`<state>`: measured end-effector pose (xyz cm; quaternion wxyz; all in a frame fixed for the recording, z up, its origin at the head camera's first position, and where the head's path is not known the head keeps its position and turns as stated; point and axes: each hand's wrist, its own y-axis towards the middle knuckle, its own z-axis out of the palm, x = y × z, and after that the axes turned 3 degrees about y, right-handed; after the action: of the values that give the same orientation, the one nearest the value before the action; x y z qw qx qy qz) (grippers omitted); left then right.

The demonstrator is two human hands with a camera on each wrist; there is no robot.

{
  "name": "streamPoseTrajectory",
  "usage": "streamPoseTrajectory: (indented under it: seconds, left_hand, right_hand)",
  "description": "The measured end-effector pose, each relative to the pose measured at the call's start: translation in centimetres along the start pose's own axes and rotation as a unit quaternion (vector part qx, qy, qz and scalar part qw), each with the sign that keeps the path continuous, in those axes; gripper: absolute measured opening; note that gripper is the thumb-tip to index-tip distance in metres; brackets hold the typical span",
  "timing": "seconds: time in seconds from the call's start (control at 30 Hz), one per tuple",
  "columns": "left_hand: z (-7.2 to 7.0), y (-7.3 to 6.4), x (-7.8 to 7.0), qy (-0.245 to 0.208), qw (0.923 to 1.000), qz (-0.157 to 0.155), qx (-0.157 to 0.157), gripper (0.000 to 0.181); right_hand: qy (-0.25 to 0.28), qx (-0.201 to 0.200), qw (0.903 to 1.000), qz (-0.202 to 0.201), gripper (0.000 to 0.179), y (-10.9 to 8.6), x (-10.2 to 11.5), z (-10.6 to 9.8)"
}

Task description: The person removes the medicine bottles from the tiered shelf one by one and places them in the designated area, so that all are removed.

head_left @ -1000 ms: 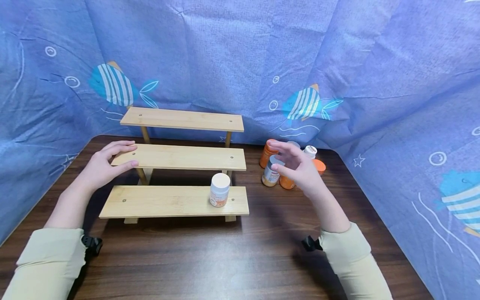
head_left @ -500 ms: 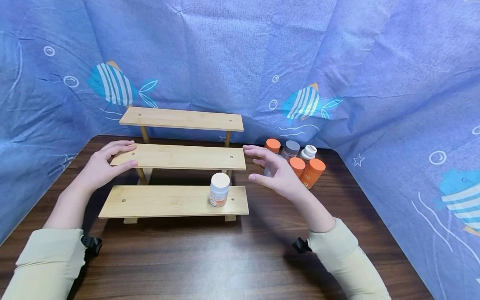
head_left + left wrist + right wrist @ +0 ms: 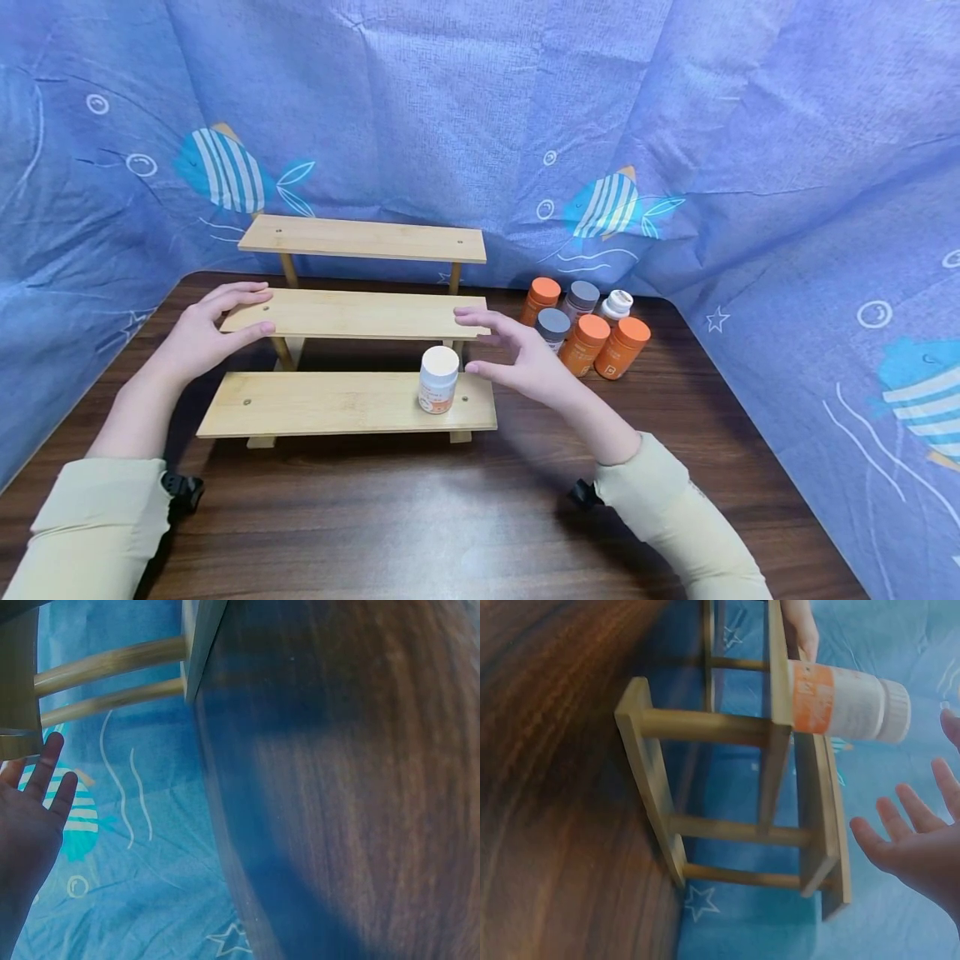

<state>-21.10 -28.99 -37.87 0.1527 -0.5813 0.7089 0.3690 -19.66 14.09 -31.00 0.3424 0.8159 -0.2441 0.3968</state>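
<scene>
A three-tier wooden shelf rack (image 3: 360,315) stands on the table. My left hand (image 3: 189,335) holds the left end of its middle tier, thumb at the front edge and fingers at the back; some fingers (image 3: 64,796) stretch out free in the left wrist view. A white pill bottle (image 3: 438,385) with an orange-and-white label stands upright on the bottom tier, toward the right. My right hand (image 3: 531,358) hovers to the right of that bottle, fingers spread and holding nothing. A gap shows between it and the bottle cap (image 3: 897,711) in the right wrist view.
Right of the rack, several bottles stand grouped: orange ones (image 3: 619,350), grey-capped ones (image 3: 553,327) and a white-capped one (image 3: 617,305). A blue fish-print cloth (image 3: 465,125) hangs behind and beside the dark wooden table (image 3: 360,517).
My right hand has moved left from over the bottle group to beside the white pill bottle, uncovering the group. My left hand, the rack and the white bottle look unchanged.
</scene>
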Motion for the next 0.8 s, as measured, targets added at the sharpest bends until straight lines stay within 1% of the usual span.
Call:
streamPoseTrajectory:
  seconds: [0.2, 0.3, 0.37, 0.5, 0.6, 0.67, 0.73, 0.8]
  left_hand:
    - [0.0, 0.1, 0.1, -0.001, 1.0, 0.004, -0.002, 0.049]
    - [0.1, 0.1, 0.1, 0.0, 1.0, 0.005, -0.003, 0.049]
    - [0.1, 0.1, 0.1, 0.0, 1.0, 0.004, -0.004, 0.049]
    - [0.1, 0.1, 0.1, 0.0, 1.0, 0.004, -0.005, 0.049]
    - [0.1, 0.1, 0.2, -0.001, 1.0, 0.006, -0.007, 0.049]
    - [0.1, 0.0, 0.3, -0.002, 0.9999, 0.009, -0.008, 0.048]
    - [0.1, 0.0, 0.3, -0.004, 0.9999, 0.011, -0.01, 0.048]
    - [0.1, 0.0, 0.4, -0.007, 0.9998, 0.012, -0.011, 0.048]
  right_hand:
    - [0.023, 0.001, 0.9997, 0.008, 0.052, 0.3, -2.8, 1.1]
    - [0.035, 0.009, 0.9993, 0.01, 0.051, 0.4, -3.3, 1.7]
    - [0.052, 0.016, 0.9984, 0.013, 0.05, 0.4, -3.3, 2.0]
    - [0.073, 0.024, 0.9967, 0.026, 0.049, 0.4, -2.2, 2.6]
    - [0.065, 0.024, 0.9967, 0.043, 0.047, 0.3, -1.3, 2.8]
    - [0.057, 0.023, 0.9964, 0.057, 0.046, 0.2, -1.1, 3.0]
    - [0.05, 0.019, 0.9966, 0.063, 0.043, 0.2, -1.1, 3.1]
    - [0.049, 0.015, 0.9962, 0.07, 0.042, 0.2, -1.8, 3.3]
